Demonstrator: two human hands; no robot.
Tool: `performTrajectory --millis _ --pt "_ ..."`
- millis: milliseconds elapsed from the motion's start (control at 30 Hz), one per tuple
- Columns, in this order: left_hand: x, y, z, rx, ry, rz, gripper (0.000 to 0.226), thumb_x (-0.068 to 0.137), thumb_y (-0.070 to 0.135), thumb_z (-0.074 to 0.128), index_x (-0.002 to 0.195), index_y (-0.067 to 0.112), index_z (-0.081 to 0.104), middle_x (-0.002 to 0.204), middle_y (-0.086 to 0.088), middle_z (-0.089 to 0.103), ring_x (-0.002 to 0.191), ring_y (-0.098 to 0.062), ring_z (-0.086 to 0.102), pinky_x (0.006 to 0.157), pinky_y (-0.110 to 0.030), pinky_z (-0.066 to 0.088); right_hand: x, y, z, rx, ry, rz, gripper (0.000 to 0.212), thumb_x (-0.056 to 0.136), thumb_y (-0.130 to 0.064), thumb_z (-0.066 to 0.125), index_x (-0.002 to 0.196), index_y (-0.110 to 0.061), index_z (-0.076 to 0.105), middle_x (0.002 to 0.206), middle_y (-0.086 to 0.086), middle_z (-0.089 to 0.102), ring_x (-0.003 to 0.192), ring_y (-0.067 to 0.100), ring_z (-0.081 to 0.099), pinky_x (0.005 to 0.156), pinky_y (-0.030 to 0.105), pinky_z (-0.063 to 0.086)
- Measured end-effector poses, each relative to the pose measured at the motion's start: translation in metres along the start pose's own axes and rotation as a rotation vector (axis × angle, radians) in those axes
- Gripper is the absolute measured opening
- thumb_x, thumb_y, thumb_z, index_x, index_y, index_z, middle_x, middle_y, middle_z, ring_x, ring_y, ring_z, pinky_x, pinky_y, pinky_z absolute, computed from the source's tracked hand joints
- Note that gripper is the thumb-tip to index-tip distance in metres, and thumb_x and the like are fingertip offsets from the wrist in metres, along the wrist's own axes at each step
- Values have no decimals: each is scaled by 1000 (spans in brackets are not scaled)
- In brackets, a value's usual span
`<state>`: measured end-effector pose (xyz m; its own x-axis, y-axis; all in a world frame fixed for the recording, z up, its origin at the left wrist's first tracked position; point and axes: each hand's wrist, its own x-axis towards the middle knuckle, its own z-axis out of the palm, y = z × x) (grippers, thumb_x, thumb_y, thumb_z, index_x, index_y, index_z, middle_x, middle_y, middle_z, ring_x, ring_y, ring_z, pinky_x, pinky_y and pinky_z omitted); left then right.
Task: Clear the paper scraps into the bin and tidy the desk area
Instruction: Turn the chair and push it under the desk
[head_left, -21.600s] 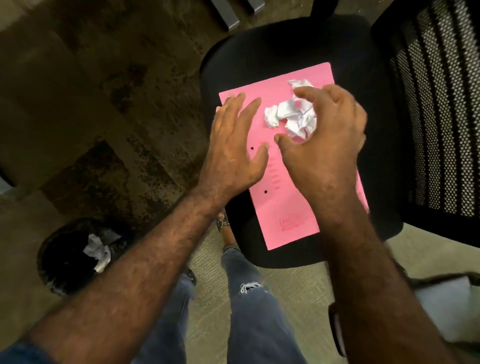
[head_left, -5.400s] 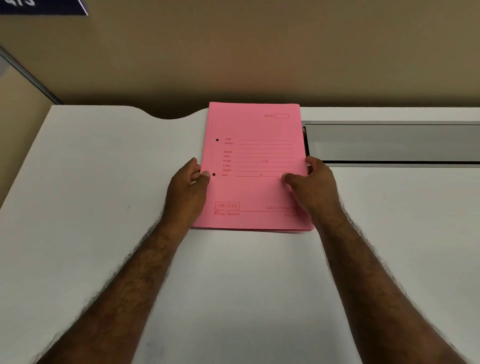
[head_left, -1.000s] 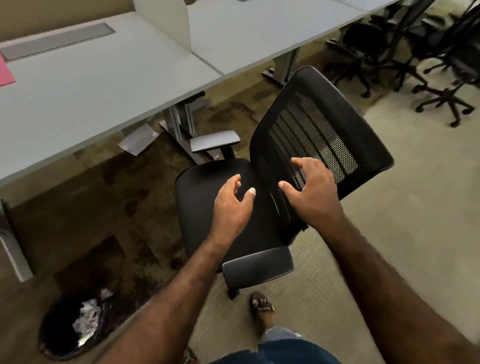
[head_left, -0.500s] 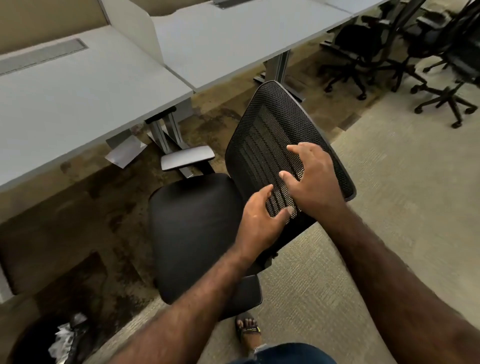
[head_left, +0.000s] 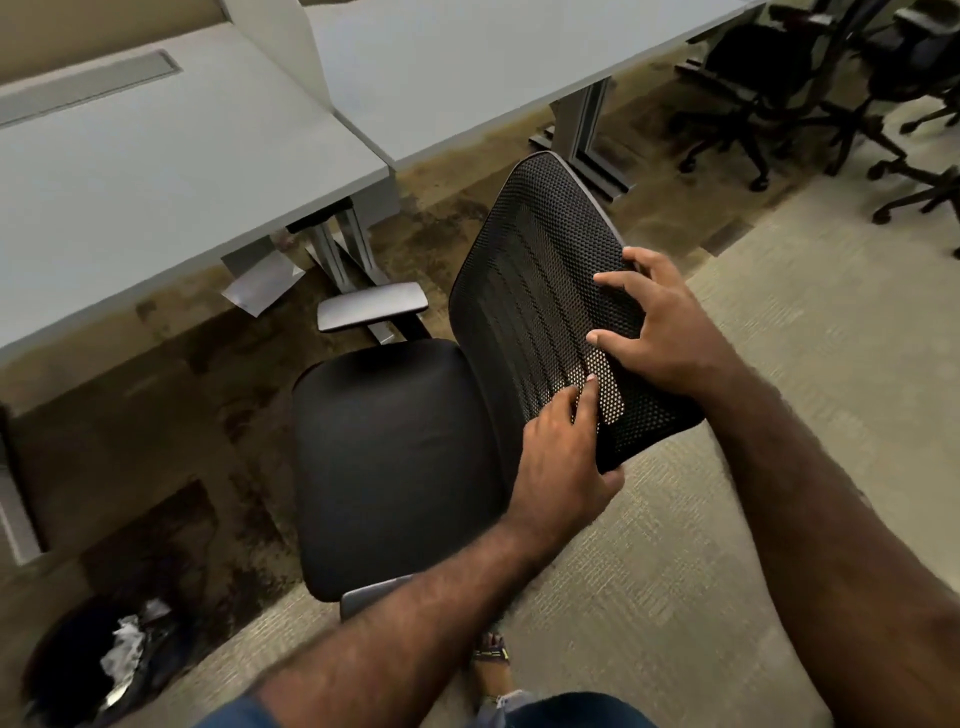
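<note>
At seven o'clock the bin (head_left: 98, 670) is holding crumpled paper scraps (head_left: 122, 657). Both hands have now closed on the chair backrest (head_left: 540, 291): left hand (head_left: 563, 462) gripping its lower edge, right hand (head_left: 660, 332) curling over its rim. The desk (head_left: 156, 156) is sitting at eleven.

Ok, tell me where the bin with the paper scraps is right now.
In the head view the bin sits on the floor at the bottom left, left of the office chair seat and below the near desk edge.
</note>
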<state>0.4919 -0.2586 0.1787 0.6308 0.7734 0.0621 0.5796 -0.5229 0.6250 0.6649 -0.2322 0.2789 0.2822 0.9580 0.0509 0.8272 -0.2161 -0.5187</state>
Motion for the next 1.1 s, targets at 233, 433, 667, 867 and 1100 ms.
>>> performTrajectory --millis 233,433,667,867,1100 --pt "-7 -8 -7 16 74 3 101 77 42 70 161 15 22 155 -6 42 143 -22 42 119 -41 38 2 -20 5 -10 -41 -30 74 84 -37 86 150 -29 54 172 7 22 160 25 20 127 39 24" --pt "-18 -11 -18 -27 111 -64 99 71 38 68 158 19 26 150 -1 45 139 -20 45 118 -43 37 -3 -47 12 -12 -41 -2 77 84 -42 86 152 -25 53 173 6 24 163 26 12 131 46 19" --pt "-39 -22 -39 -129 164 -143 93 70 23 66 157 20 32 152 5 45 142 -16 43 121 -37 32 -10 -79 35 32 2 -3 74 87 -53 79 150 -23 54 174 5 23 164 21 4 130 40 12" --pt "-53 -42 -64 -215 171 -174 83 69 10 64 149 19 44 138 4 60 130 -17 54 114 -36 43 -1 -97 64 -145 -42 -88 75 85 -66 72 146 -24 58 175 7 18 164 25 -5 133 48 8" --pt "-79 -93 -102 -256 177 -224 79 73 1 63 148 18 48 141 2 63 131 -17 60 112 -36 47 37 -119 92 -193 -99 -214 73 86 -72 68 141 -24 64 174 8 23 164 27 -5 132 52 1"
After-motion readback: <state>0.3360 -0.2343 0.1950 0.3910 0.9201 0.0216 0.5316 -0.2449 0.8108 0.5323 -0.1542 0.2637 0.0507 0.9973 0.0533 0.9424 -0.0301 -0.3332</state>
